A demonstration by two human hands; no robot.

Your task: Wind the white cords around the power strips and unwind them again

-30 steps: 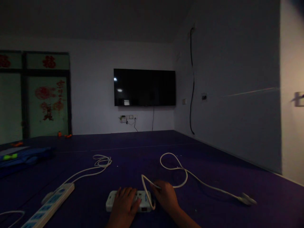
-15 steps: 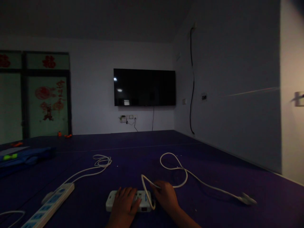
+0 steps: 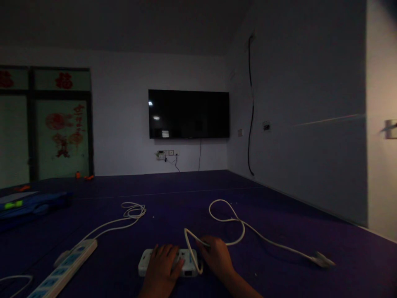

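Moved: nothing visibly since the earlier frame; both hands keep their places.
Power strip [image 3: 187, 265]: near, at middle, under the left hand [image 3: 164, 265], which lies over it, fingers partly spread.
Right hand [image 3: 217, 256]: closed on the white cord [image 3: 244, 225].
Progress: seemingly little; one raised bend made, the rest loose, plug [image 3: 322, 260] at right.
Containers: none seen.

White power strip [image 3: 188, 261] flat on the purple surface [image 3: 173, 219].
I see its pale cord [image 3: 221, 200] arch up by the right end, loop loosely, then trail to a plug [image 3: 322, 260] well off rightward.
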